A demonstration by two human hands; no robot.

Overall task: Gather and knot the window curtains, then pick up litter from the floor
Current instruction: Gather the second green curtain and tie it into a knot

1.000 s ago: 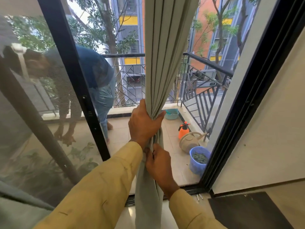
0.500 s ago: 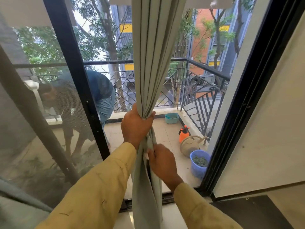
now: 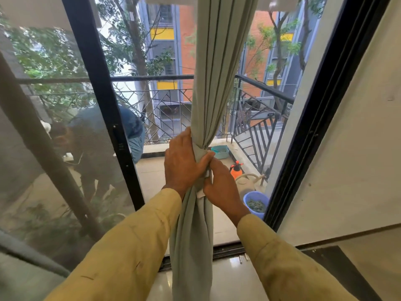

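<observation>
A pale grey-green curtain (image 3: 219, 68) hangs in the middle of an open sliding door, bunched into a narrow column. My left hand (image 3: 182, 164) grips the bunch, fingers and thumb wrapped round it. Just below and to the right, my right hand (image 3: 221, 185) holds the curtain too, its fingers curled into the folds beside a small white tag. Under both hands the cloth falls loose to the floor. A few small bits of litter (image 3: 243, 258) lie on the door track at the lower right.
A black door frame (image 3: 102, 101) with a mesh screen stands on the left; a person bends over behind it on the balcony. On the balcony floor are a blue bucket (image 3: 256, 204), an orange sprayer (image 3: 236, 170), a teal tub (image 3: 221, 151). A wall is on the right.
The view has tilted upward. My right hand has risen close under my left hand, and the curtain is gathered tighter between them.
</observation>
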